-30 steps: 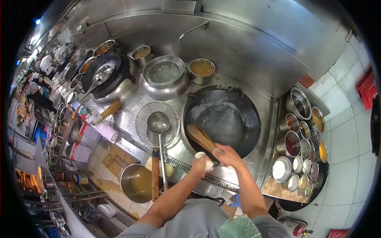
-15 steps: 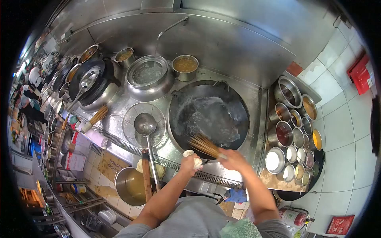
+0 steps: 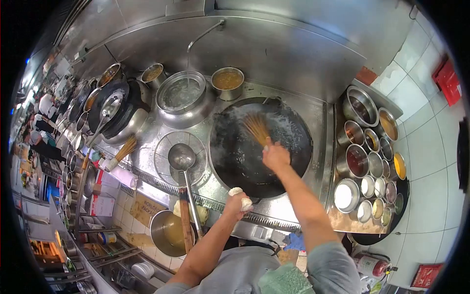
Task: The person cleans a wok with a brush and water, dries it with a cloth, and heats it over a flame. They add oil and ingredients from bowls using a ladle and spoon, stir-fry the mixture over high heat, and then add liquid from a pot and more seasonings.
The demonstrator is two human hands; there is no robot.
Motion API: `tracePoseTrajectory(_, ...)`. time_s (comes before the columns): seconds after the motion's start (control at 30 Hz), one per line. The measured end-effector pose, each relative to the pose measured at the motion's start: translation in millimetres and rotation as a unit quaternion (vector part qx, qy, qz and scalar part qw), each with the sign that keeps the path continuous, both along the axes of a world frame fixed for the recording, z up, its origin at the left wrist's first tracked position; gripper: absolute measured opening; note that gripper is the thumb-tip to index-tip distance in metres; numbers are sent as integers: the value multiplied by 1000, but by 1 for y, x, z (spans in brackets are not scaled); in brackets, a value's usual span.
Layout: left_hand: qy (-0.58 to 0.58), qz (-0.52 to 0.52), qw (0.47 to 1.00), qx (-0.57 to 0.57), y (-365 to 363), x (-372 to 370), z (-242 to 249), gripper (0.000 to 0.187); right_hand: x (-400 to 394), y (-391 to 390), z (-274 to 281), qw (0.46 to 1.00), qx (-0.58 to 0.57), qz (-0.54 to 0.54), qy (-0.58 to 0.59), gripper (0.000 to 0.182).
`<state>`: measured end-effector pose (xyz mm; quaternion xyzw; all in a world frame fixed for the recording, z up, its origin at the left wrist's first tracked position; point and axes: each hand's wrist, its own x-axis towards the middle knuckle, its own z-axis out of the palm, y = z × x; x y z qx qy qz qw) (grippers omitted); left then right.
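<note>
My right hand (image 3: pixel 276 157) is closed around the handle of a bamboo wok brush (image 3: pixel 256 128). The brush's splayed bristles point to the far left, over the inside of a large dark wok (image 3: pixel 245 171). Steam and a wet sheen show inside the wok. At the wok's near edge, my left hand (image 3: pixel 235 208) is wrapped around a bunched white cloth (image 3: pixel 236 191). Whether the cloth grips the wok's handle is hidden. Left of the wok, a ladle (image 3: pixel 181 156) rests on a round wire strainer (image 3: pixel 161 159).
A lidless water pot (image 3: pixel 182 93) stands beneath a tap behind the strainer, near a pot of broth (image 3: pixel 227 79). Metal tins of seasonings (image 3: pixel 356 160) crowd the right side. A second brush (image 3: pixel 122 152) lies left. A bucket of yellowish liquid (image 3: pixel 157 235) stands below the counter.
My right hand has swept the brush from the wok's near side up toward its far side. My left hand stays on the cloth at the near edge. The view has shifted slightly.
</note>
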<state>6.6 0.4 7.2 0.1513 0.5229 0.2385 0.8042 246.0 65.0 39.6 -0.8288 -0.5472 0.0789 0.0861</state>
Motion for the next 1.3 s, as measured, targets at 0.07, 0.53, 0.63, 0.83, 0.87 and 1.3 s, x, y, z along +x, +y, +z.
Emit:
tracePoseTrajectory(0.07, -13, 1, 1000, 8, -1, -1, -11, 13, -27, -9, 5, 998, -25, -14, 53, 64)
tracePoseTrajectory(0.53, 2, 7, 1000, -2, -1, 1, -6, 9, -77, -16, 10, 979, 21, -5, 203, 60)
tracePoseTrajectory(0.63, 15, 1, 1000, 6, -1, 3, -8, 10, -76, 30, 8, 959, 102, -92, 248, 62)
tracePoseTrajectory(0.83, 20, 9, 1000, -1, 1, 2, -14, 11, -92, -22, 13, 967, 49, 20, 250, 59)
tracePoseTrajectory(0.87, 13, 20, 1000, -5, -4, 1, -18, 12, -85, -23, 29, 968, 18, 8, 251, 58)
tracePoseTrajectory(1.3, 164, 48, 984, 44, -2, 14, -6, 40, -56, -109, 76, 935, -164, 139, 282, 54)
